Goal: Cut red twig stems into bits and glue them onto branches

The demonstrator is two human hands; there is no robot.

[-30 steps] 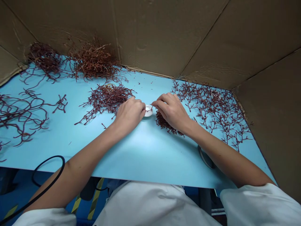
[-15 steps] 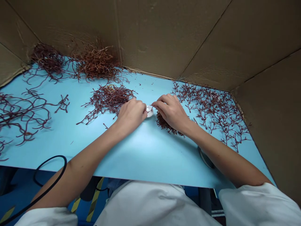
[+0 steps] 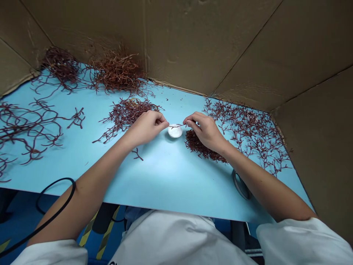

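Between my hands a thin reddish-brown twig-like strand [image 3: 176, 126] is stretched nearly level. My left hand [image 3: 150, 127] pinches its left end and my right hand [image 3: 204, 129] pinches its right end, both with curled fingers. Just under the strand sits a small round white dish [image 3: 174, 132]. Beneath my right hand lies a dense pile of short brown pieces [image 3: 202, 147], partly covered by the hand. A heap of branched strands [image 3: 128, 112] is behind my left hand, and one loose forked piece [image 3: 137, 154] lies by my left forearm.
Long strands [image 3: 26, 129] spread at the left, with two tangled heaps [image 3: 62, 68] [image 3: 117, 71] at the back. Small branched pieces [image 3: 248, 129] cover the right side. A dark round object [image 3: 241, 185] is beside my right forearm. Cardboard walls [image 3: 187, 40] enclose the blue table [image 3: 165, 184]; a black cable [image 3: 55, 217] crosses my left arm.
My left hand has moved slightly left and turned, uncovering the white dish. The strand now shows stretched between both hands. The loose forked piece by my left forearm has come more into view.
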